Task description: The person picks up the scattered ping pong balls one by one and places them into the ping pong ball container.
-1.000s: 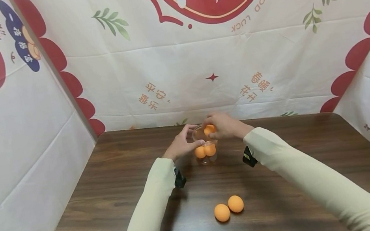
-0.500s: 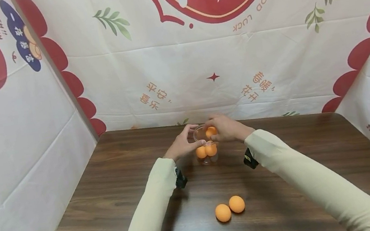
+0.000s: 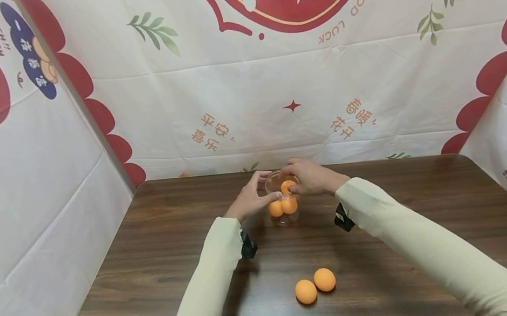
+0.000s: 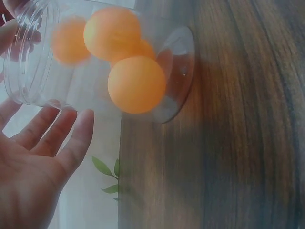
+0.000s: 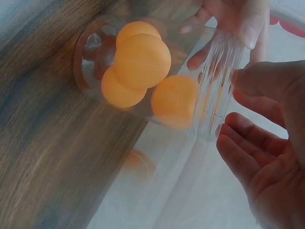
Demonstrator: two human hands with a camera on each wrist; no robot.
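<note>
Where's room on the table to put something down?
Bare table lies left of the left sleeve and right of the right sleeve. It's crowded far back, where the left hand and right hand are at the jar; two loose balls sit nearer.

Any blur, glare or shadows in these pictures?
Left wrist view: the ball nearest the mouth of the jar is blurred; right wrist view: it's smeared too, perhaps by motion; head view: pale glare on the tabletop, shadow beside the left sleeve.
</note>
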